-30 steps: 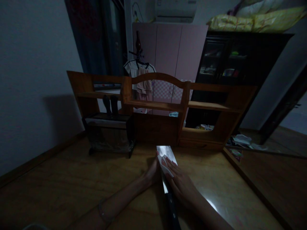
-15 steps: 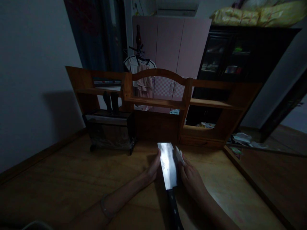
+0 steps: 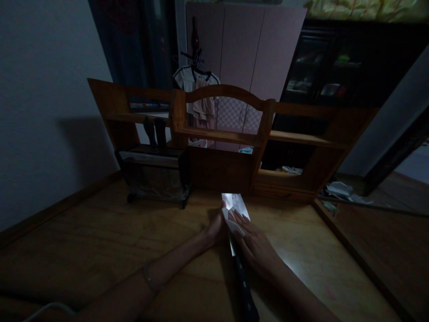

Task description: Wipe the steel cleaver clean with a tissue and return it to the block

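Observation:
A cleaver (image 3: 238, 203) with a broad shiny blade and a black handle is held above the wooden desk, its handle toward me. At the blade's left edge, my left hand (image 3: 216, 227) grips it, the fingers partly hidden behind the metal. My right hand (image 3: 256, 243) lies over the blade's face and presses a folded white tissue (image 3: 232, 222) against it. Most of the lower blade is covered by the right hand and tissue. No hand is on the black handle.
A knife block (image 3: 152, 174) with two dark handles sticking up stands at the back left of the desk (image 3: 117, 250). Behind it runs a wooden shelf unit (image 3: 221, 170). A white cable (image 3: 50, 306) lies at the lower left. The raised desk edge (image 3: 351, 250) runs down the right.
My right hand has moved left, from beside the cleaver onto its blade, bringing the tissue over the metal. My left hand stays at the blade's left edge. The view has tipped slightly downward.

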`<move>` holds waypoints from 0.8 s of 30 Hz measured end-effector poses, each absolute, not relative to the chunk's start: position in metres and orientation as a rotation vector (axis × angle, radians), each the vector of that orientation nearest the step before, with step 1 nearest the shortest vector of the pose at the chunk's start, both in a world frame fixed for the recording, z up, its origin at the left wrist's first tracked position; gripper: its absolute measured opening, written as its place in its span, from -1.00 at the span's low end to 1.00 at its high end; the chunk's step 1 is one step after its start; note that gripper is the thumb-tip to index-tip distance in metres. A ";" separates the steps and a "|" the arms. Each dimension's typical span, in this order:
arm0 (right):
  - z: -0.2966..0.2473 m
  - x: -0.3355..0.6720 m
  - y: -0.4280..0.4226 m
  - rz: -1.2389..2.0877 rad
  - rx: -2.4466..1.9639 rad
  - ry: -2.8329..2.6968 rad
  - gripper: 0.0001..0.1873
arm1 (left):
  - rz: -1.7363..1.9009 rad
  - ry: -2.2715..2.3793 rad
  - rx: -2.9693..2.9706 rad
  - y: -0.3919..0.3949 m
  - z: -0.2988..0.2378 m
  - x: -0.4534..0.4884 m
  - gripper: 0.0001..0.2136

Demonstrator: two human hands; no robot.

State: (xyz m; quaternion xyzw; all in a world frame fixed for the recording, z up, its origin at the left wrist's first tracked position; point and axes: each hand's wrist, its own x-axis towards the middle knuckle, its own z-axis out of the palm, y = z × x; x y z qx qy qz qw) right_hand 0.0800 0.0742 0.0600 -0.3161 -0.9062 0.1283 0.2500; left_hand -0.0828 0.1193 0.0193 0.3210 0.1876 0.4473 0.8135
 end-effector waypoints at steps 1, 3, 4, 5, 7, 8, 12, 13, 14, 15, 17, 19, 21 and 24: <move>0.058 0.082 0.077 0.337 -0.878 -2.446 -0.46 | 0.962 0.428 0.675 0.118 0.022 -0.083 -0.44; 0.053 0.086 0.082 0.300 -0.912 -2.399 -0.46 | 0.983 0.469 0.652 0.114 0.027 -0.084 -0.45; 0.050 0.087 0.085 0.280 -0.931 -2.378 -0.47 | 0.990 0.471 0.649 0.113 0.029 -0.084 -0.46; 0.048 0.089 0.087 0.261 -0.953 -2.357 -0.47 | 0.993 0.459 0.652 0.111 0.030 -0.085 -0.46; 0.043 0.092 0.090 0.234 -0.996 -2.314 -0.47 | 1.001 0.432 0.671 0.110 0.032 -0.085 -0.45; 0.040 0.093 0.092 0.230 -1.017 -2.297 -0.47 | 1.003 0.425 0.681 0.111 0.031 -0.086 -0.43; 0.034 0.095 0.095 0.219 -1.093 -2.243 -0.48 | 1.024 0.421 0.696 0.114 0.027 -0.085 -0.41; 0.033 0.095 0.095 0.209 -1.105 -2.239 -0.48 | 1.029 0.421 0.698 0.115 0.026 -0.085 -0.40; 0.032 0.096 0.095 0.197 -1.114 -2.237 -0.48 | 1.033 0.424 0.699 0.115 0.025 -0.084 -0.39; 0.031 0.096 0.096 0.184 -1.121 -2.234 -0.48 | 1.034 0.428 0.700 0.115 0.025 -0.084 -0.38; 0.029 0.097 0.097 0.163 -1.137 -2.224 -0.48 | 1.029 0.430 0.703 0.114 0.027 -0.084 -0.37; 0.028 0.099 0.099 0.146 -1.159 -2.206 -0.48 | 1.024 0.425 0.708 0.112 0.031 -0.084 -0.37; 0.031 0.103 0.100 0.139 -1.183 -2.191 -0.48 | 1.028 0.418 0.715 0.110 0.035 -0.084 -0.38; 0.043 0.108 0.097 0.164 -1.177 -2.183 -0.50 | 1.026 0.409 0.706 0.109 0.035 -0.085 -0.41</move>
